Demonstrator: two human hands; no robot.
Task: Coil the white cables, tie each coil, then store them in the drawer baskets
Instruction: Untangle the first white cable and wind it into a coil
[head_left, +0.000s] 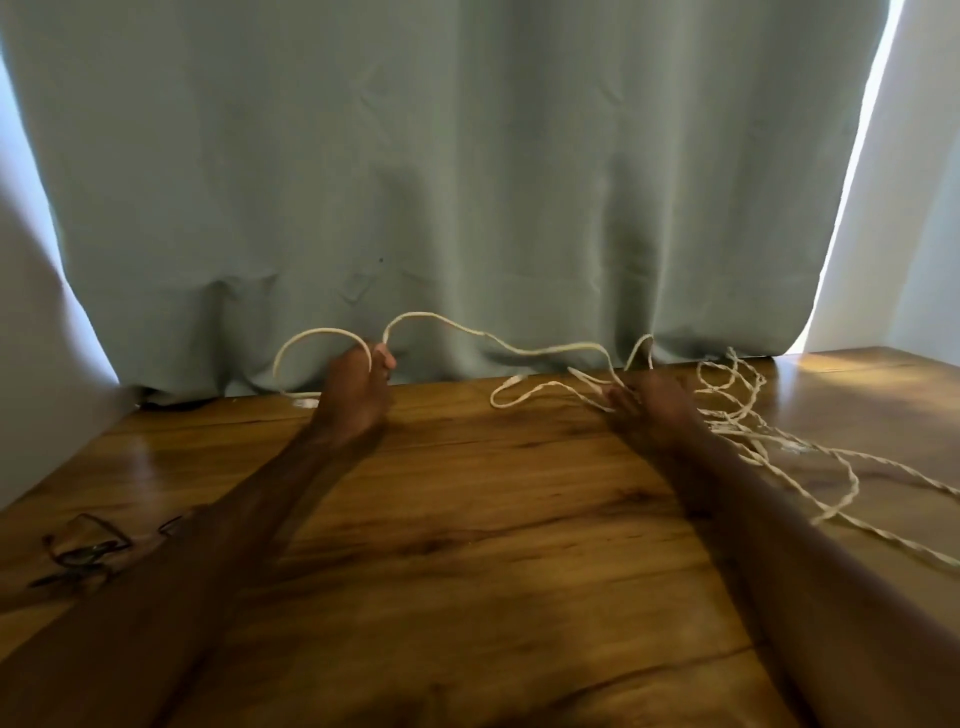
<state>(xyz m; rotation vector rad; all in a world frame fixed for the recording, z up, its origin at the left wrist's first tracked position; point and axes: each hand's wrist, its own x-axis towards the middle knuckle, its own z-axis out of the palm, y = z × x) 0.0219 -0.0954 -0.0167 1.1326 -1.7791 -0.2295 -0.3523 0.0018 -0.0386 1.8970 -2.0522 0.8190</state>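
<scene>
a grey-green curtain (467, 182) hangs across the back of the view, with bright daylight showing past both of its side edges, and its hem meets the far edge of a glossy wooden surface (467, 519). just below the hem, towards the curtain's left side, the person's left grip (358, 384) is raised off the wood with its fingers curled and its thumb and fingertips pinching a smooth white cable (519, 351). one loop of that cable arches out to the left of this grip and drops to a plug end (306, 401) lying on the wood under the hem. the rest runs in low waves along the front of the curtain to the right grip (654, 405). that grip lies low, fingers pointing at the curtain, with thin strands crossing its fingertips; blur hides whether it pinches them or only touches them. beside it, under the curtain's right corner, lies a loose tangle of twisted white cables (737, 410), with strands trailing away from the curtain to the right edge. a pair of glasses (88, 545) lies well away from the curtain, at the near left.
</scene>
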